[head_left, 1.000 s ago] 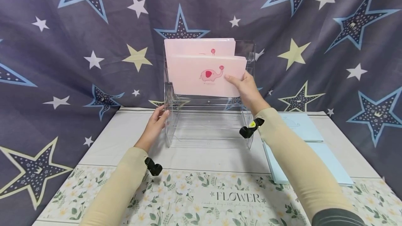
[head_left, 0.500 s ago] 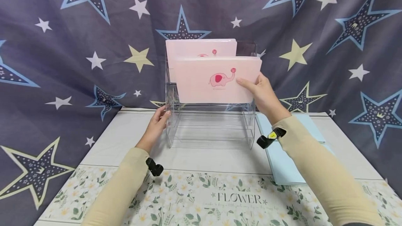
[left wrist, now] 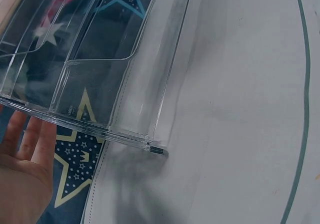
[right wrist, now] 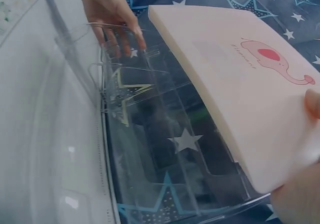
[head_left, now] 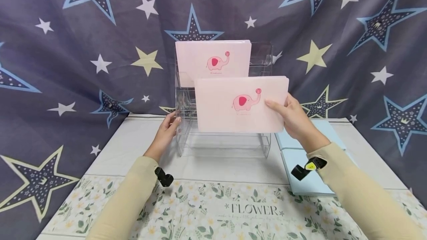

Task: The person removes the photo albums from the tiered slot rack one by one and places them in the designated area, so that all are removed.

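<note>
Before clear rack (head_left: 222, 142): pink folder (head_left: 241, 104) in right hand (head_left: 295, 119); left hand (head_left: 165, 132) flat on rack's edge.

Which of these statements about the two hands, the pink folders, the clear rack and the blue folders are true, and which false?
1. The right hand holds a pink folder clear of the rack. True.
2. The left hand holds a blue folder. False: it rests on the clear rack's side.
3. Another pink folder stands in the rack. True.
4. The blue folders stand in the rack. False: they lie on the table.
</note>
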The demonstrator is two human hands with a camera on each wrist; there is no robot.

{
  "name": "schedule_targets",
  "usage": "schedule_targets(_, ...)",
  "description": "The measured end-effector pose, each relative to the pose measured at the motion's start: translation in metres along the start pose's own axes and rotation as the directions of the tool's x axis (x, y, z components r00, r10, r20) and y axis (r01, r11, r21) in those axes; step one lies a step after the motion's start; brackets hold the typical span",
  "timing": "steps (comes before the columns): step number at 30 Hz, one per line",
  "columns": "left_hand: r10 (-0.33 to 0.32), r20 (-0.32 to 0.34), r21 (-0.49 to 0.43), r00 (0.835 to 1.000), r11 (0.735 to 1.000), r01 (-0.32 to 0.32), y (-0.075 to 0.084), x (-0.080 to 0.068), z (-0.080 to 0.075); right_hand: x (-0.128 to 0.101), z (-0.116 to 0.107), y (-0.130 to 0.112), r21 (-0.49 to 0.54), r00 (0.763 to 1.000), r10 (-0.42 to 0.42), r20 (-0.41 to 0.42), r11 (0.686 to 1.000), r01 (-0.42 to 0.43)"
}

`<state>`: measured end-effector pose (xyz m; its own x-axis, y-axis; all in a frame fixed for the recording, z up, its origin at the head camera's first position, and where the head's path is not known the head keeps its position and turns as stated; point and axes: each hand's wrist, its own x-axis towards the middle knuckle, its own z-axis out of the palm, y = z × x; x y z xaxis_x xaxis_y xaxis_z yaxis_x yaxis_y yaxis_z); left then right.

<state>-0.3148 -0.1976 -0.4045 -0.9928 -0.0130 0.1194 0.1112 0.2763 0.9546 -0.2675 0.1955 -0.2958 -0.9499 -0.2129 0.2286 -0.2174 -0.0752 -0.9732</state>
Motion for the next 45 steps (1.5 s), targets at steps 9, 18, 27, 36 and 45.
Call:
schedule_targets(9,0.003,0.032,-0.032,0.999,0.999,-0.002,0.021,-0.012,0.002,-0.027,-0.009,0.010,-0.023,0.992,0.120,0.025,0.993,-0.120)
schedule_targets(18,0.016,0.005,-0.015,1.000,1.000,-0.015,0.000,0.000,0.001,-0.058,-0.016,0.019,-0.025,0.970,0.241,0.029,0.970,-0.240)
schedule_targets(27,0.010,-0.001,-0.010,1.000,1.000,-0.010,0.001,-0.001,0.000,-0.076,-0.018,0.034,0.030,0.946,0.315,0.078,0.948,-0.318)
schedule_targets(36,0.014,0.007,-0.030,1.000,0.999,-0.014,0.002,-0.001,0.001,-0.093,-0.017,0.062,0.021,0.914,0.385,0.130,0.920,-0.391)
schedule_targets(45,-0.019,0.014,-0.023,1.000,1.000,0.020,0.006,-0.004,0.000,-0.104,-0.019,0.089,0.086,0.876,0.421,0.236,0.889,-0.450)
